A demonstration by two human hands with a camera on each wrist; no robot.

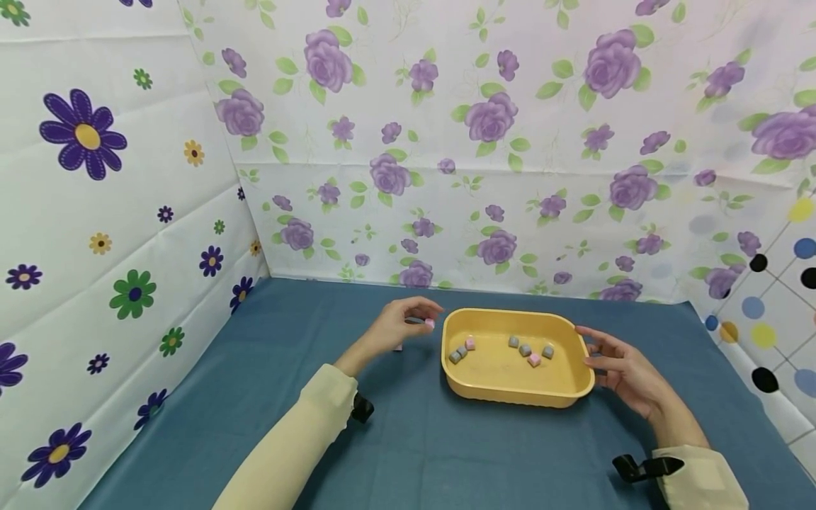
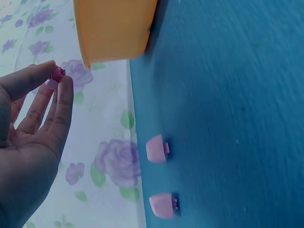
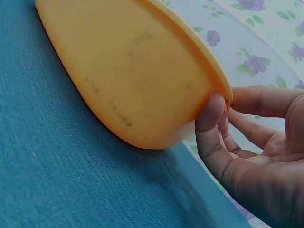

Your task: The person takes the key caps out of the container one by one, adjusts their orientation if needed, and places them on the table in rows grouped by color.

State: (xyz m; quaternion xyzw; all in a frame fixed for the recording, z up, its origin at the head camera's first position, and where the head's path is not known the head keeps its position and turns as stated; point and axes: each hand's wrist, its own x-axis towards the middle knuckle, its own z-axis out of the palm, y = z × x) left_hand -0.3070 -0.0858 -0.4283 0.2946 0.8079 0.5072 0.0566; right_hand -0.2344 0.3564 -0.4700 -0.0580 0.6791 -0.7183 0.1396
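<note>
Thumb and fingertips of my left hand (image 1: 394, 327) pinch a small pink block (image 1: 430, 323), just left of the yellow tray (image 1: 518, 392) and above the cloth. Seen from the left wrist, the held block (image 2: 58, 74) is partly covered by the fingertips. Two more pink blocks (image 2: 157, 149) (image 2: 163, 205), tapered with a short stub, lie on the cloth there; in the head view the left hand and wrist mostly hide them. My right hand (image 1: 627, 372) grips the tray's right end, with its thumb (image 3: 210, 112) against the outer wall near the rim.
Inside the tray lie several grey blocks (image 1: 525, 350) and two pink blocks (image 1: 534, 360) (image 1: 470, 343). Blue cloth (image 1: 408, 446) covers the table. Flowered sheets (image 1: 446, 234) stand behind and to the left, and a dotted one (image 1: 774, 304) on the right.
</note>
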